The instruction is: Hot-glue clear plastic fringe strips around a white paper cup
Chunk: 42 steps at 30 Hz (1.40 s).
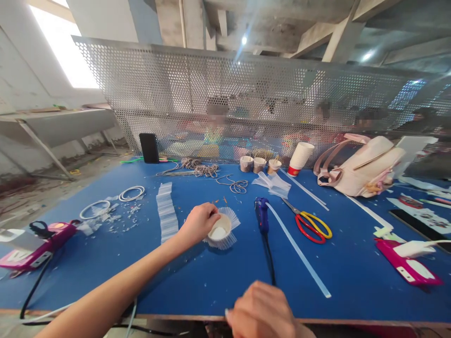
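A white paper cup (219,229) sits on the blue table, with a clear pleated plastic strip (230,240) fanned out around it. My left hand (202,221) pinches the cup's left rim between thumb and fingers. Low in the view, at the table's front edge, my right hand (262,310) has its fingers curled in. It is a little blurred, and anything inside it is hidden. A blue glue gun (261,213) lies right of the cup, its cord running toward my right hand. Left of the cup lies another long pleated strip (167,213).
Scissors (312,226) and a flat translucent strip (303,258) lie to the right. Farther back are twine (200,168), several small cups (260,164), stacked cups (300,158) and a pink backpack (366,166). Pink power strips (405,263) lie at both sides. A perforated metal screen (246,103) stands behind.
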{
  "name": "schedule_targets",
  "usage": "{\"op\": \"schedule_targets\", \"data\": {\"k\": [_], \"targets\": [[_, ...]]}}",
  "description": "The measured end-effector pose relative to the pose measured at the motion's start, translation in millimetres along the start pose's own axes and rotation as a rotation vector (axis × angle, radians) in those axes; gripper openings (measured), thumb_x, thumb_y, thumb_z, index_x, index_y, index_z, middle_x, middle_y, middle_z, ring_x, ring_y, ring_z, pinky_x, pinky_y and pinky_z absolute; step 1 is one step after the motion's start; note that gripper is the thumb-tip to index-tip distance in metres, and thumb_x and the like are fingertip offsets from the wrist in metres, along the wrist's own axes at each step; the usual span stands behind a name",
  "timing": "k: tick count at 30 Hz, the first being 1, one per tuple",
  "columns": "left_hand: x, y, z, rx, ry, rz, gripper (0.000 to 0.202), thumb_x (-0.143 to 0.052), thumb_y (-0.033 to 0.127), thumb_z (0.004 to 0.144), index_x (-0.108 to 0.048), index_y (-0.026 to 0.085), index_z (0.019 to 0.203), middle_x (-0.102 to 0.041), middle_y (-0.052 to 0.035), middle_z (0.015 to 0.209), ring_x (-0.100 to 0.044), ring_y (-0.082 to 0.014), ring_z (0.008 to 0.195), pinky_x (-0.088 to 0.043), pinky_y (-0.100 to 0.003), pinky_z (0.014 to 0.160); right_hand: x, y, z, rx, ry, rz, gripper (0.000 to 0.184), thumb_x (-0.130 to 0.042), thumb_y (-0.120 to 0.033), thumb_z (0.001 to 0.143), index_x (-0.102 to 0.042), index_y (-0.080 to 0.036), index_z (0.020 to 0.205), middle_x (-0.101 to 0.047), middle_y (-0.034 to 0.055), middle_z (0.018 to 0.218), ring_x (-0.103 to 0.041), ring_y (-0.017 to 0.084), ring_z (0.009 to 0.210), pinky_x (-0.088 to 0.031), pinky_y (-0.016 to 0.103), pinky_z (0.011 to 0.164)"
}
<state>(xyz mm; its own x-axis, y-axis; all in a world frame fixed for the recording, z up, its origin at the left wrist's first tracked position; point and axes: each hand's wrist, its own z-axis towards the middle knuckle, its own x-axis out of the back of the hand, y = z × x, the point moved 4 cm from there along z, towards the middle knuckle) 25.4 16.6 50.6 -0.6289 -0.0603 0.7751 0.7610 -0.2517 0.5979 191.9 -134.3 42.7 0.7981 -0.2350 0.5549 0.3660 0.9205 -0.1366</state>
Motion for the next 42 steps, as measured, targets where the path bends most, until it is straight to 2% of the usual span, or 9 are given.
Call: {"op": "schedule_targets", "data": {"k": [1,4,13,19,23,28,32,38,42], "targets": [[1.1,1,-1,-0.005,-0.011,0.0,0.014,-0.052,0.022,0.073,-0.056,0.02,0.059,-0.062,-0.0012,0.064,-0.056,-0.0175,0.065,-0.04,-0.027,0.063,0,6,10,-0.056,-0.005,0.021,0.024,-0.048,-0.008,0.083,-0.059,-0.019,0.102,-0.066,0.0014,0.068,-0.059,0.014,0.055,-0.053,0.031,0.059],[5.0,0,-3,-0.003,-0.053,-0.017,0.008,-0.053,0.022,0.069,-0.058,0.02,0.063,-0.062,-0.0005,0.064,-0.057,-0.0169,0.064,-0.04,-0.026,0.062,4,26,34,-0.218,0.026,0.071,0.026,-0.048,-0.004,0.083,-0.056,-0.016,0.105,-0.066,0.0079,0.081,-0.062,0.019,0.073,-0.052,0.033,0.067],[7.5,-11,-3,0.04,-0.166,-0.148,0.023,-0.05,0.02,0.057,-0.061,0.017,0.077,-0.062,0.0005,0.07,-0.057,-0.0157,0.066,-0.044,-0.025,0.063,-12,79,50,-0.423,0.092,0.049,0.017,-0.047,-0.01,0.087,-0.057,-0.018,0.097,-0.063,0.009,0.093,-0.058,0.021,0.091,-0.049,0.037,0.079],[12.8,-8,-1,0.051,-0.224,-0.227,0.017,-0.05,0.024,0.063,-0.063,0.017,0.071,-0.064,-0.0003,0.068,-0.057,-0.015,0.063,-0.043,-0.024,0.058,-19,98,46,-0.745,-0.006,0.313,0.014,-0.049,-0.025,0.086,-0.059,-0.019,0.095,-0.063,0.0064,0.093,-0.059,0.017,0.08,-0.049,0.029,0.068],[13.9,-2,4,0.037,-0.279,-0.257,0.018,-0.052,0.024,0.063,-0.066,0.017,0.07,-0.066,0.0004,0.069,-0.058,-0.0149,0.065,-0.044,-0.024,0.059,-25,105,44,-0.976,-0.101,0.522,0.022,-0.05,-0.04,0.086,-0.06,-0.02,0.092,-0.064,0.0036,0.089,-0.06,0.016,0.076,-0.049,0.027,0.065],[9.0,-1,6,0.034,-0.307,-0.267,0.021,-0.05,0.018,0.061,-0.067,0.017,0.073,-0.067,0.0011,0.071,-0.058,-0.0143,0.065,-0.044,-0.023,0.058,-38,115,43,-1.033,-0.14,0.533,0.021,-0.06,-0.037,0.078,-0.058,-0.019,0.09,-0.063,0.0026,0.085,-0.058,0.016,0.073,-0.048,0.027,0.063],[4.8,-4,4,0.033,-0.3,-0.266,0.024,-0.052,0.016,0.056,-0.065,0.017,0.077,-0.066,0.0016,0.074,-0.057,-0.0138,0.065,-0.043,-0.022,0.058,-47,122,42,-1.052,-0.152,0.557,0.014,-0.057,-0.031,0.076,-0.057,-0.019,0.083,-0.06,0.0015,0.076,-0.056,0.015,0.068,-0.046,0.027,0.058],[-0.2,-6,2,0.055,-0.221,-0.243,0.014,-0.051,0.025,0.067,-0.062,0.017,0.07,-0.062,0.0006,0.067,-0.054,-0.0145,0.065,-0.041,-0.024,0.058,-48,122,39,-1.068,-0.157,0.631,0.015,-0.056,-0.034,0.079,-0.058,-0.018,0.079,-0.059,0.0001,0.071,-0.054,0.014,0.066,-0.042,0.024,0.056],[-1.3,-6,-3,0.07,-0.236,-0.255,0.014,-0.05,0.025,0.067,-0.061,0.017,0.069,-0.06,0.0011,0.066,-0.053,-0.0143,0.063,-0.038,-0.023,0.054,-48,120,35,-1.094,-0.158,0.688,0.02,-0.056,-0.038,0.08,-0.059,-0.019,0.078,-0.058,-0.0012,0.067,-0.053,0.013,0.062,-0.042,0.024,0.055]]}}
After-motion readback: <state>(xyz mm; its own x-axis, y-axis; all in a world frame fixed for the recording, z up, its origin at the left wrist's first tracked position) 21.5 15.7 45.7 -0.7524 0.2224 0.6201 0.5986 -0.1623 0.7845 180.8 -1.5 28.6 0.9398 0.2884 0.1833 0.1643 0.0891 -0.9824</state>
